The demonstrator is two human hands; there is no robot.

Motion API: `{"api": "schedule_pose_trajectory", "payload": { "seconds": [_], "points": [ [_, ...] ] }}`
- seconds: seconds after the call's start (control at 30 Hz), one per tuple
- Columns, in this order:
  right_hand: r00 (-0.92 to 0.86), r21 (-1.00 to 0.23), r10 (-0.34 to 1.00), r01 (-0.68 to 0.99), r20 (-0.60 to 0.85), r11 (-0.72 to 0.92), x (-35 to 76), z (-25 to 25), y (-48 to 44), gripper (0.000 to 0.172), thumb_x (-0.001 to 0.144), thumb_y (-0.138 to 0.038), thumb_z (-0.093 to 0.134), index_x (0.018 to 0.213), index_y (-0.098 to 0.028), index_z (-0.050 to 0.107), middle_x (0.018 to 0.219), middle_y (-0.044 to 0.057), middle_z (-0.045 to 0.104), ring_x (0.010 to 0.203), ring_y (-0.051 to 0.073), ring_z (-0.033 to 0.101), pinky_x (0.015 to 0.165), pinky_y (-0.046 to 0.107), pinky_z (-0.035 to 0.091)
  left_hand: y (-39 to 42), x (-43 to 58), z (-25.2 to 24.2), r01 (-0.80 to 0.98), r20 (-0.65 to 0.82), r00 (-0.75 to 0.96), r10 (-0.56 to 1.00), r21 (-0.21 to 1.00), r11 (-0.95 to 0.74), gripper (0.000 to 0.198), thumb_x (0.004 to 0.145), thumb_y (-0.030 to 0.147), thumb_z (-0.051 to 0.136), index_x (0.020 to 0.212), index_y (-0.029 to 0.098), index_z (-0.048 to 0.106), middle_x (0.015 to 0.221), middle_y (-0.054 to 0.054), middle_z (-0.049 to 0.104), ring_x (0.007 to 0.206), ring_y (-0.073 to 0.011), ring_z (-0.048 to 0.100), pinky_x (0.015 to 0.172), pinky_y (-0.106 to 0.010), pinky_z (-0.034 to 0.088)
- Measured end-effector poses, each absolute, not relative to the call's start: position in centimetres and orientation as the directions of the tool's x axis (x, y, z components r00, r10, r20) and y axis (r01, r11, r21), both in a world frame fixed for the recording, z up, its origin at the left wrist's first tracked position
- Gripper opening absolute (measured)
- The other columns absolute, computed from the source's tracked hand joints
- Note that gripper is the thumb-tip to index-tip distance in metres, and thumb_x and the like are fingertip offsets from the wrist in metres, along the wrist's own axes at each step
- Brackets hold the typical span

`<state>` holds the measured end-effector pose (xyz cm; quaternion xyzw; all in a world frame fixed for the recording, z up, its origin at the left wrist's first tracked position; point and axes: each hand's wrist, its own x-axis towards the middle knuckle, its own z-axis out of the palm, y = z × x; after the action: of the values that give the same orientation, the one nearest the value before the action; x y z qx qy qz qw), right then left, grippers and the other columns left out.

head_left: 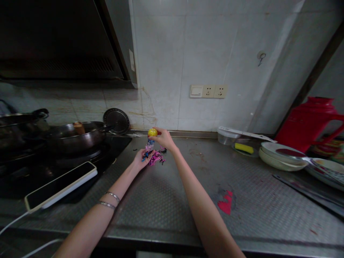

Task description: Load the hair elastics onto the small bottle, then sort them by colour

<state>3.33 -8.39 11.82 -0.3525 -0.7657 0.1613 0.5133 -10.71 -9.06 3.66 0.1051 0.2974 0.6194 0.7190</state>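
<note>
My right hand (165,139) grips a small clear container with a round yellow top (152,133) between thumb and fingers. The container's clear lower part (150,142) points down toward my left hand (142,157). Small blue, black and pink pieces (146,155) lie in the curled fingers of my left hand, palm up near the counter. Beside it, a loose heap of pink and black pieces (157,157) rests on the counter. They look like thin little bands or clips; they are too small to tell.
A phone (61,186) with a cable lies at the left, beside a pan (72,138) on the stove. A round metal lid (116,121) leans on the wall. Bowls (281,157), a yellow sponge (244,148) and a red thermos (306,123) stand at the right.
</note>
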Motion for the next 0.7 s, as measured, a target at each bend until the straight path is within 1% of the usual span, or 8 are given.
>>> {"api": "schedule_pose_trajectory", "payload": {
  "seconds": [0.23, 0.33, 0.4, 0.53, 0.7],
  "points": [
    [-0.227, -0.627, 0.711, 0.347, 0.665, 0.697, 3.5, 11.82, -8.29, 0.044, 0.065, -0.03, 0.064, 0.106, -0.016, 0.06, 0.085, 0.001, 0.065, 0.077, 0.014, 0.058, 0.075, 0.027, 0.045, -9.71, -10.59, 4.27, -0.788, -0.313, 0.099, 0.945, 0.555, 0.266, 0.013, 0.075, 0.005, 0.041, 0.075, 0.011, 0.053, 0.069, -0.009, 0.061, 0.068, -0.0209, 0.065, 0.05, -0.027, 0.057],
    [-0.212, -0.638, 0.719, 0.345, 0.661, 0.688, 3.4, 11.64, -8.11, 0.043, 0.064, -0.031, 0.064, 0.104, -0.016, 0.061, 0.085, 0.002, 0.065, 0.077, 0.014, 0.058, 0.074, 0.026, 0.045, -9.91, -10.52, 4.48, -0.789, -0.319, 0.123, 0.94, 0.543, 0.288, 0.012, 0.075, 0.006, 0.042, 0.077, 0.011, 0.053, 0.067, -0.008, 0.06, 0.061, -0.0176, 0.064, 0.047, -0.025, 0.055],
    [-0.193, -0.652, 0.726, 0.335, 0.66, 0.681, 3.38, 11.52, -8.05, 0.043, 0.064, -0.031, 0.064, 0.104, -0.016, 0.062, 0.086, 0.002, 0.065, 0.076, 0.014, 0.058, 0.073, 0.026, 0.045, -9.96, -10.54, 4.53, -0.79, -0.323, 0.127, 0.938, 0.539, 0.293, 0.01, 0.076, 0.007, 0.043, 0.076, 0.012, 0.053, 0.063, -0.006, 0.058, 0.055, -0.0145, 0.061, 0.044, -0.022, 0.054],
    [-0.162, -0.68, 0.745, 0.317, 0.647, 0.661, 3.54, 11.34, -8.08, 0.043, 0.064, -0.032, 0.064, 0.104, -0.015, 0.062, 0.085, 0.003, 0.065, 0.075, 0.013, 0.057, 0.071, 0.025, 0.044, -9.95, -10.67, 4.55, -0.788, -0.364, 0.108, 0.925, 0.535, 0.303, 0.007, 0.079, 0.011, 0.045, 0.074, 0.013, 0.05, 0.052, 0.0, 0.049, 0.042, -0.0089, 0.053, 0.039, -0.018, 0.05],
    [-0.166, -0.696, 0.752, 0.295, 0.638, 0.655, 3.7, 11.17, -8.13, 0.039, 0.065, -0.033, 0.062, 0.099, -0.014, 0.063, 0.081, 0.002, 0.065, 0.072, 0.012, 0.056, 0.067, 0.023, 0.043, -9.79, -10.58, 4.46, -0.795, -0.394, 0.058, 0.917, 0.537, 0.281, 0.007, 0.079, 0.01, 0.047, 0.074, 0.014, 0.048, 0.051, 0.002, 0.048, 0.041, -0.0073, 0.05, 0.041, -0.018, 0.051]
  ]
}}
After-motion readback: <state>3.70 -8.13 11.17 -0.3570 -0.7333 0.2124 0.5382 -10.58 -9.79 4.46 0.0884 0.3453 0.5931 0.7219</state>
